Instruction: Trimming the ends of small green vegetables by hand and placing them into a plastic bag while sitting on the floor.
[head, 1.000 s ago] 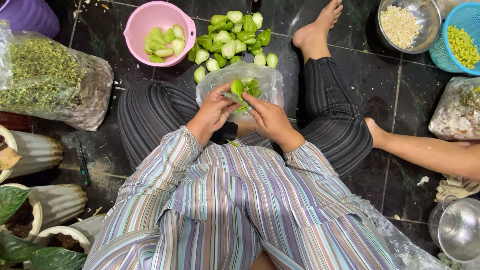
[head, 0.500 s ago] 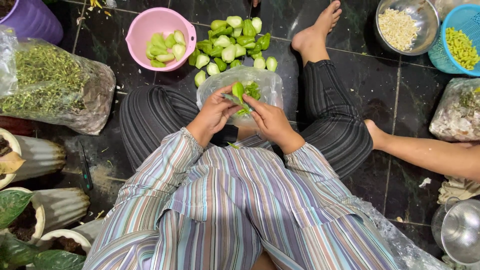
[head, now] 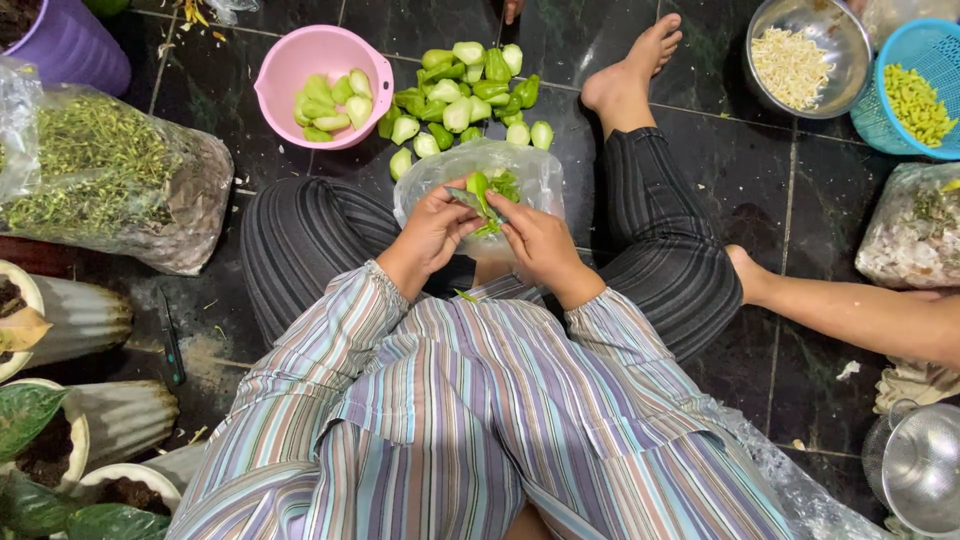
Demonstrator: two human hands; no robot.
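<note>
I sit cross-legged on a dark tiled floor in a striped shirt. My left hand [head: 433, 232] and my right hand [head: 537, 243] meet over my lap, both gripping one green leafy vegetable [head: 484, 192] above a clear plastic bag [head: 428, 188] that lies in front of my knees. Beyond the bag a pile of green vegetable pieces [head: 466, 92] lies on the floor. A pink bowl [head: 288, 71] at its left holds a few pale green pieces.
A big clear bag of green trimmings [head: 95, 180] lies at left, a purple bucket [head: 62, 45] behind it. A metal bowl [head: 796, 57], a blue basket [head: 913, 88] and another bag [head: 912, 233] are at right. Another person's leg [head: 853, 313] reaches in. Plant pots [head: 75, 315] stand lower left.
The view has shifted slightly. My hands stay together on the green vegetable over the bag, with only small finger movement.
</note>
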